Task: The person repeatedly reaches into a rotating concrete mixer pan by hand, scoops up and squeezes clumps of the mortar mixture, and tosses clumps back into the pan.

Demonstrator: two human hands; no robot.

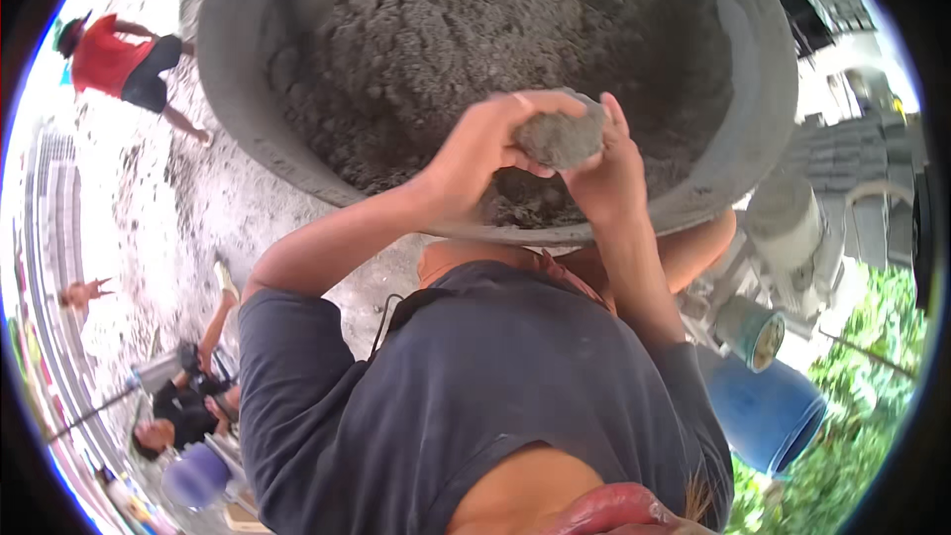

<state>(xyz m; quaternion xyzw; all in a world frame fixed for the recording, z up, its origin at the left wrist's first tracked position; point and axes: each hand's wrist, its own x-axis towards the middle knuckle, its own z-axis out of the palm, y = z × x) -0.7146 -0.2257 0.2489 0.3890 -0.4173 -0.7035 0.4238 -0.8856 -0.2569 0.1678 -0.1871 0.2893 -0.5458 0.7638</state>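
A rounded grey lump of cement-like mix is held between my two hands, over the near part of a large round grey tub. Around its left and top side my left hand curls, thumb below and fingers above. My right hand presses against its right side, fingers pointing up along it. Part of the lump is hidden by the fingers. Loose, crumbly grey mix fills much of the tub below and beyond my hands.
A person in a red shirt is at the far left; another in black sits lower left, near a purple container. To the right are a grey cylindrical container, stacked grey tiles and a blue barrel.
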